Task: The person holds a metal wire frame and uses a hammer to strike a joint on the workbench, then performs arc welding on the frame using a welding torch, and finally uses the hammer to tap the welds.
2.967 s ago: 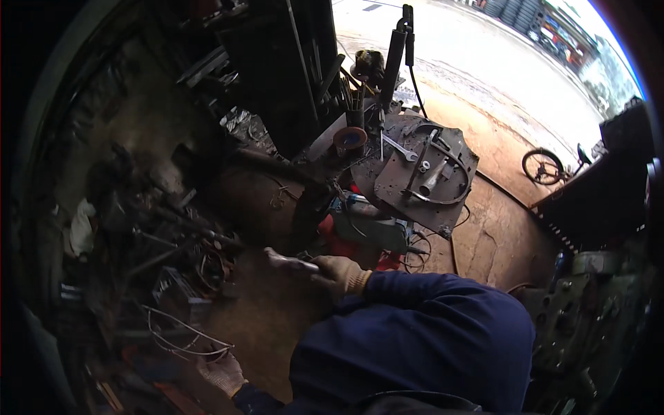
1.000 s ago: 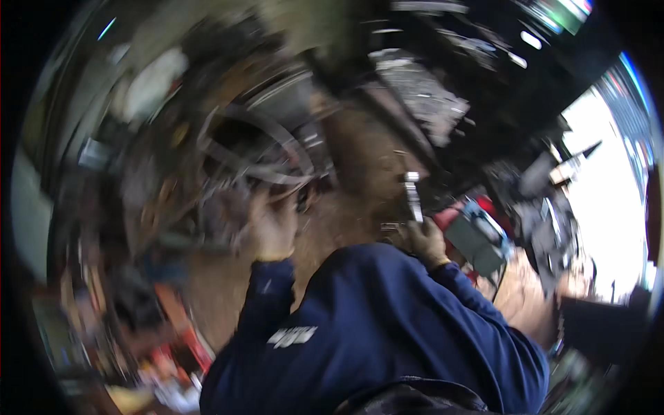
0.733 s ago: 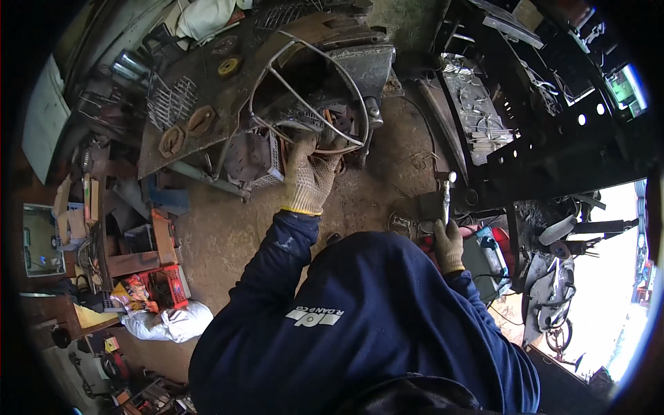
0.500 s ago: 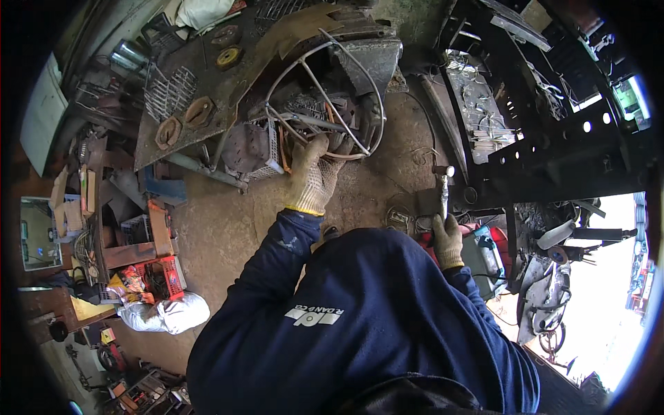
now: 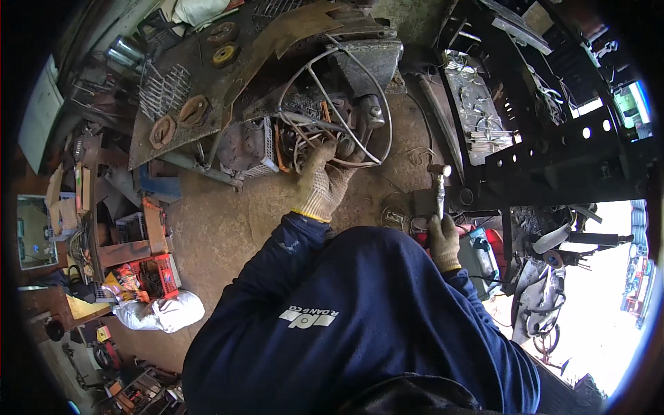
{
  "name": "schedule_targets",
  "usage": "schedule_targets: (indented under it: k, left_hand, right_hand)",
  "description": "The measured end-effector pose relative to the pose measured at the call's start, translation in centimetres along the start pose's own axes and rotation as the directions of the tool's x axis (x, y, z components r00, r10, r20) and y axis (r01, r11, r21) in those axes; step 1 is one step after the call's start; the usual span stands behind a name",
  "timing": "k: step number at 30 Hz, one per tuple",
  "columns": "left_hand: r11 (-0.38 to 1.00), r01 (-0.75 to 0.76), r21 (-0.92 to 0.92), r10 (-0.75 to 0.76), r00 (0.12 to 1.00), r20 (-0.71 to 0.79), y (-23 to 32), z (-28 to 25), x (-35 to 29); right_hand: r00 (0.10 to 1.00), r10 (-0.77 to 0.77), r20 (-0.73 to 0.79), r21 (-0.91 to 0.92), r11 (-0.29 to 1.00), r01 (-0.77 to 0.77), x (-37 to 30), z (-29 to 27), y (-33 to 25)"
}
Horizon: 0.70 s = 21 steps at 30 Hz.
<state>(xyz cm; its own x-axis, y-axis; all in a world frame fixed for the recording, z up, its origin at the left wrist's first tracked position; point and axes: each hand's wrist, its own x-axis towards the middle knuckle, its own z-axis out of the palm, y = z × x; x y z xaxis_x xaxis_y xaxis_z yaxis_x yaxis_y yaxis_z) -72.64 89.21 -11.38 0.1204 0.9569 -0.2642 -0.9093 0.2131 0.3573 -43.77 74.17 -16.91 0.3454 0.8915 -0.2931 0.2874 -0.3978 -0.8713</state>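
Observation:
My left hand (image 5: 322, 183), in a knitted work glove with a yellow cuff, is closed around the lower rods of a round metal rod frame (image 5: 326, 95). The frame is a bent hoop with crossbars, tilted against a heavy dark steel block (image 5: 370, 63) at the bench end. Some rods by my fingers overlap clutter behind, so the exact grip is partly hidden. Off to the right, my gloved right hand (image 5: 444, 243) grips a hammer (image 5: 440, 194) by its handle, head pointing away from me and apart from the frame.
A steel workbench (image 5: 214, 76) at the far left carries rusty oval pieces, a yellow-rimmed disc (image 5: 225, 55) and a wire grid (image 5: 164, 91). A grey plastic crate (image 5: 266, 149) stands beneath. Dark perforated steel beams (image 5: 553, 155) run along the right. A red basket (image 5: 162, 277) is at left.
The hoop frame has shifted slightly right and toward me, turning a little, with my left hand moving along. A round metal stub beside it now shows more. My right hand keeps the hammer.

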Motion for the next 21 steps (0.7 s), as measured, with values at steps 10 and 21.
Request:
schedule_targets:
  k: [10, 21]
  left_hand:
    - [1.000, -0.003, 0.021, 0.002, 0.999, 0.038, -0.8, 0.2, 0.5]
    - [0.989, 0.060, -0.138, -0.052, 0.997, 0.058, -1.6, -0.6, 2.4]
  right_hand:
    - [0.901, -0.429, 0.063, -0.033, 0.901, 0.432, 2.3, -1.6, -16.6]
    - [0.727, -0.663, 0.175, -0.449, 0.604, 0.659, 6.4, 4.2, -28.8]
